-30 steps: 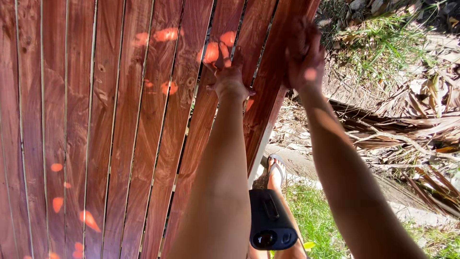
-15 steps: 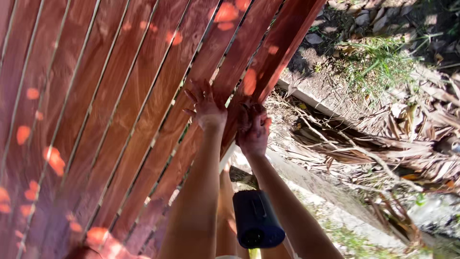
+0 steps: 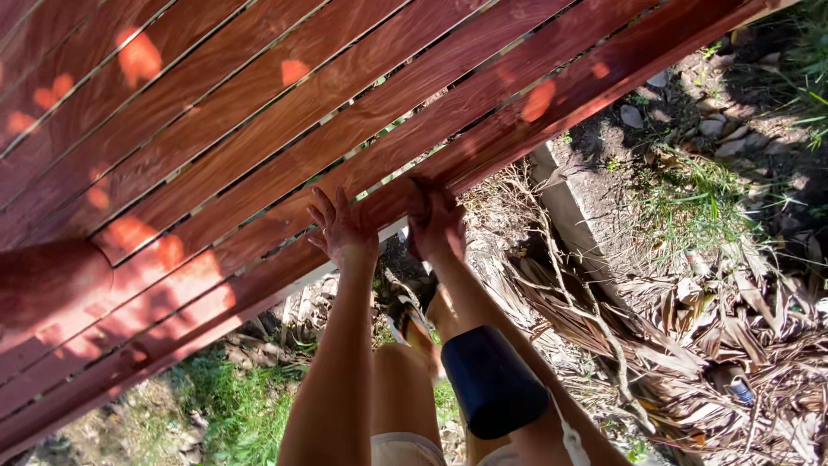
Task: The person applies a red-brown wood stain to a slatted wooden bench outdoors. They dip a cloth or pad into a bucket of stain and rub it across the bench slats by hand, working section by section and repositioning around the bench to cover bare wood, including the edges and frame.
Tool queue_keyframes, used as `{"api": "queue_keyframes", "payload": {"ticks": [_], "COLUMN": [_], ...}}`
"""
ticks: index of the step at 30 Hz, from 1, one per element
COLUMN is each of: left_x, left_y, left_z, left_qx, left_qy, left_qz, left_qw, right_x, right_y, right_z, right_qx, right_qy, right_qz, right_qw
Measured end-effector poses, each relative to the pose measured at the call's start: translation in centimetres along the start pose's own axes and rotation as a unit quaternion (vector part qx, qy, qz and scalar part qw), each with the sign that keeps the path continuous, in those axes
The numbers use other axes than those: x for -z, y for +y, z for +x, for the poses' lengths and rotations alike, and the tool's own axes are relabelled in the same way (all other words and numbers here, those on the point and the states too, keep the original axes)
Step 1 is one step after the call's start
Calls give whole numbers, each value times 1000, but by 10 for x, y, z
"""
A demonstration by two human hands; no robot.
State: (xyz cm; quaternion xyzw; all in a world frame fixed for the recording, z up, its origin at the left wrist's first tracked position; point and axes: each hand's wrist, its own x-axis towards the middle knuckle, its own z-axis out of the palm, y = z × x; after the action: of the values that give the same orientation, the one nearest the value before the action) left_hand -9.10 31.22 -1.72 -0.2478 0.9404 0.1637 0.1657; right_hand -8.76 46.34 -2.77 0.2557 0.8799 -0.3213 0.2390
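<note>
The left hand (image 3: 343, 229) lies flat with the fingers spread open against the reddish wooden fence (image 3: 259, 129), and it grips nothing; the palm only presses on a board near the lower edge of the fence. The right hand (image 3: 435, 220) is just beside it, toward 3 o'clock, and its fingers curl over the lowest board (image 3: 552, 108), so it is partly closed on the edge of this board. The fence fills the upper left part of the view and its boards run slanted from 8 o'clock to 2 o'clock, with narrow gaps between them and spots of sunlight on the wood. On the right forearm sits a dark blue cuff (image 3: 492, 380), below the hands toward 5 o'clock. Between the two arms a foot in a sandal (image 3: 414, 324) stands on the ground. At 3 o'clock from the hands a pale concrete edge (image 3: 573, 220) runs over the soil, and dry palm leaves (image 3: 716, 345) lie toward 4 o'clock. Green grass (image 3: 224, 406) grows at 7 o'clock, under the fence.
</note>
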Motion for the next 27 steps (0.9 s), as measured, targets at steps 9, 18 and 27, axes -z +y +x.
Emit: {"api": "queue_keyframes", "payload": {"ticks": [9,18,27], "left_x": [-11,-18,-7], "left_y": [2,119,197], "left_z": [-27,-81,-100], "left_qx": [-52,-68,-39], "left_qy": [-164,-212,-119], "left_qz": [89,-9,-104], "left_qw": [981,975,987], "right_x": [147,181,179], "right_y": [50,27,17], "right_z": [122,142,168], "right_qx": [26,36,103], "right_qy": [88,94,53], "right_qz": [-14,-38,-43], "right_qw": [996,994,992]}}
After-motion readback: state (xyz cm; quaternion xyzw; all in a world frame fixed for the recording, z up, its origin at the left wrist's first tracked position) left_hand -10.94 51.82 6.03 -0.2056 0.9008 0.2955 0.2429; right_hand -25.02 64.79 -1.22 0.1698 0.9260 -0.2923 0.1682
